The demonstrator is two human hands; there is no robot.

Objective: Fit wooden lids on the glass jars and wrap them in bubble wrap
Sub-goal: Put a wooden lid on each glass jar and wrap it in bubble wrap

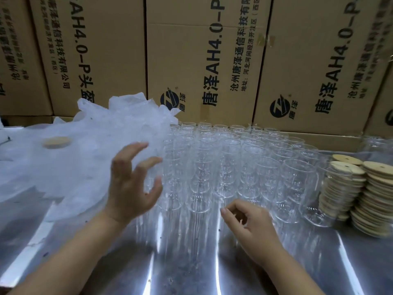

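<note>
Several clear glass jars (244, 165) stand in rows across the middle of a shiny metal table (350, 262). Wooden lids (374, 199) are stacked in tall piles at the right edge. A heap of white bubble wrap (85, 150) covers the left side, and one wooden lid (57, 142) shows on it. My left hand (133, 184) hovers with spread fingers between the wrap and the nearest jars, holding nothing. My right hand (253, 226) is low in front of the jars, fingers loosely curled, nothing visible in it.
A wall of brown cardboard boxes (202, 60) with printed lettering rises right behind the table. More glass jars (376, 143) sit at the far right behind the lid stacks. Bare metal lies in front of the jars.
</note>
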